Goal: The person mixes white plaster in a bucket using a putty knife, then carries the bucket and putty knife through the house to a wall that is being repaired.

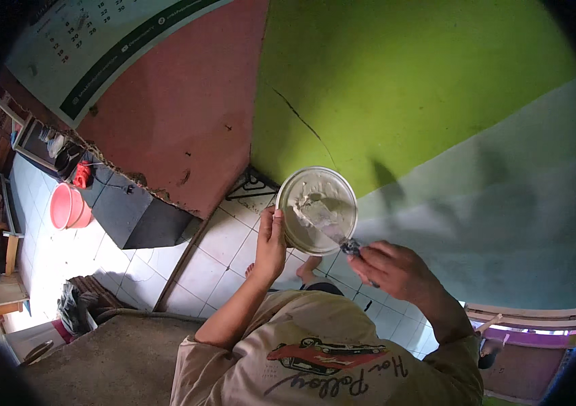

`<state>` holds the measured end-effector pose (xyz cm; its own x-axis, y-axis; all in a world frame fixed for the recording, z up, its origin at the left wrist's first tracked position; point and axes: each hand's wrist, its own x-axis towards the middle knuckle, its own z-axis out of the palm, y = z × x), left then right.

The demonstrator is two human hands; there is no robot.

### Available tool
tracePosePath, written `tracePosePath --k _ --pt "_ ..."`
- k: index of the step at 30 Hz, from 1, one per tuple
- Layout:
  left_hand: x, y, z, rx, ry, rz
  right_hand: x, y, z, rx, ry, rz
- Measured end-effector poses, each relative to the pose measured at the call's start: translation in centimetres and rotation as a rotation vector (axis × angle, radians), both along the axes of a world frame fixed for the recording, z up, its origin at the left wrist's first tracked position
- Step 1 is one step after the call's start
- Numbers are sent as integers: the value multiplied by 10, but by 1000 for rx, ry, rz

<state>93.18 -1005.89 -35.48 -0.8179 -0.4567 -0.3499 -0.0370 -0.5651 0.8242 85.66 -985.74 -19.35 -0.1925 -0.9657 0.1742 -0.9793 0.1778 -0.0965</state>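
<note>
My left hand [272, 245] grips the side of a round tub [316, 169], thumb at its rim. Inside lies whitish paste [320, 191], smeared and heaped unevenly. My right hand [393, 271] is closed around the dark handle of a putty knife [349, 247]. Its blade reaches over the tub's right rim into the paste, and the blade's tip is hard to make out there. Both hands are in front of my chest. Beyond the tub rises a green wall [396, 81] with a thin dark crack [305, 123].
A pink wall [186, 115] with a chipped lower edge meets the green one in a corner; a calendar [108, 40] hangs there. On the white tiled floor [210, 240] stand a dark grey block [122, 210] and a pink bucket [69, 206]. A rough grey surface [125, 352] lies at lower left.
</note>
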Motion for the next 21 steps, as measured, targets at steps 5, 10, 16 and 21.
tracePosePath --k 5,10,16,21 --pt "-1 0 -8 -69 58 58 -6 3 22 136 -45 23" --pt "-3 -2 9 -62 -1 -27 -16 3 26 135 -60 -56" --pt "-2 1 4 -44 56 -14 -12 -11 15 53 24 75" --pt "1 1 3 -42 11 -34 -25 -5 32 111 -107 -1"
